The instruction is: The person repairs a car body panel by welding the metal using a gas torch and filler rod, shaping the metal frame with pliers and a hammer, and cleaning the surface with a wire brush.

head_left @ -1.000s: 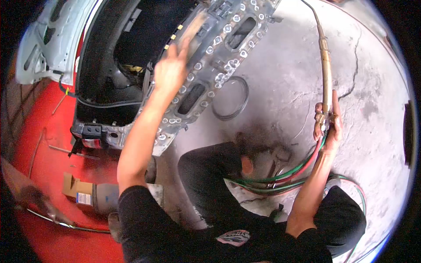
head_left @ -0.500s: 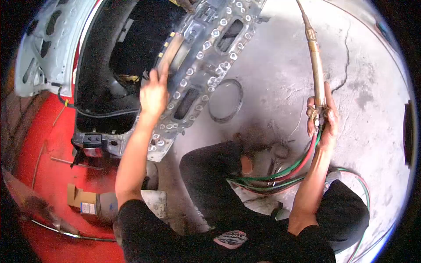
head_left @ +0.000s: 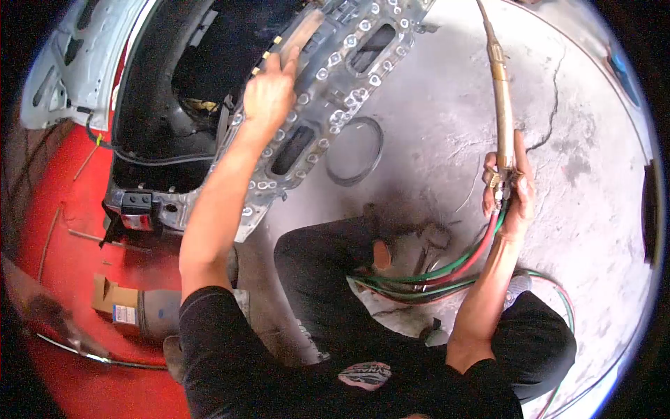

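My left hand [head_left: 269,99] is closed around a long, pale wooden handle [head_left: 304,35], perhaps a brush's; its far end is blurred. It lies over a grey metal car body panel [head_left: 342,87] dotted with many round, shiny spots. In my right hand [head_left: 515,192] I hold a brass gas torch [head_left: 501,98] upright, with its nozzle toward the top edge of view. My fingers wrap round its lower end beside the valve knobs [head_left: 494,180]. Red and green hoses [head_left: 464,264] run from its base down to the floor.
A coil of wire [head_left: 380,150] lies on the grey concrete floor [head_left: 440,140]. Car bodywork with a dark opening [head_left: 216,77] stands at left. An open cardboard box [head_left: 115,300] rests on the red floor [head_left: 77,265]. My bent legs [head_left: 317,279] are below the panel.
My left hand has moved up and right along the panel with the wooden handle. My right hand keeps the torch nearly still. The view has shifted slightly.
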Available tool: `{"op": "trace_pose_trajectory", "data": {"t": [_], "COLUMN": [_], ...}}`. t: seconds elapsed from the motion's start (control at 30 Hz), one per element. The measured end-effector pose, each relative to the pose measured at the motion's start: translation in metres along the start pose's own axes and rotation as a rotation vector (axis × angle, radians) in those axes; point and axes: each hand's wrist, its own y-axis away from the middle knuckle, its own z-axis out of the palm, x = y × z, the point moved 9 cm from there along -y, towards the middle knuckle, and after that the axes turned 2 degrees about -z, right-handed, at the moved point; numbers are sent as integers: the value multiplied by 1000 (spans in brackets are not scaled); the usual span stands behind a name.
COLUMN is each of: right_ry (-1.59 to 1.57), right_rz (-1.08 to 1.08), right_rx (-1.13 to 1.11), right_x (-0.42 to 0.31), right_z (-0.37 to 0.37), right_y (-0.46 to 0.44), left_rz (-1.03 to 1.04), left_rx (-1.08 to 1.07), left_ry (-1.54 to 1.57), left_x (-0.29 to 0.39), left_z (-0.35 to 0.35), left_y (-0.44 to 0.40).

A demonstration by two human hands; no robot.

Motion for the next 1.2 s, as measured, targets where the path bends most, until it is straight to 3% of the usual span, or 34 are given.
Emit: {"op": "trace_pose_trajectory", "data": {"t": [0.1,0.17,0.23,0.3,0.4,0.43,0.5,0.53,0.63,0.8,0.83,0.87,0.97,1.0,1.03,1.07,1.13,1.2], "right_ry": [-6,22,66,134,254,111,93,227,237,272,290,336,197,165,139,118,74,109], "right_rz": [4,-25,-26,-17,9,52,38,-13,-1,-22,84,7,41,35,52,82,30,46], "right_rx": [-46,-26,-46,59,-17,54,104,83,89,78,173,40,87,134,133,144,193,241], "right_x": [-5,-5,-5,-4,-2,-6,1,4,8,20,18,23,32,33,35,37,35,32], "right_z": [0,-9,-13,-20,-23,-21,-39,-51,-70,-69,-61,-54,-71,-72,-76,-81,-83,-82], "right_y": [0,-3,-5,-3,-7,-11,-16,-20,-19,-22,-21,-18,-11,-11,-12,-12,-14,-13], "left_rz": [-137,-101,-29,-139,-368,-376,-619,-745,-673,-53,-25,3,223,127,89,223,124,115], "left_rx": [-94,-282,-265,-446,-695,-700,-655,-617,-490,-341,-512,-682,-999,-790,-862,-800,-854,-717], "left_ry": [133,289,585,920,1245,1173,1278,1319,894,1214,1202,1180,898,1052,929,837,1029,1054], "left_x": [24,67,135,202,304,324,349,355,353,457,483,503,523,589,572,574,577,601], "left_z": [-9,21,37,88,191,215,250,260,260,186,191,195,175,245,228,218,231,253], "left_y": [39,95,142,168,212,220,241,245,252,211,206,202,185,235,220,220,225,243]}}
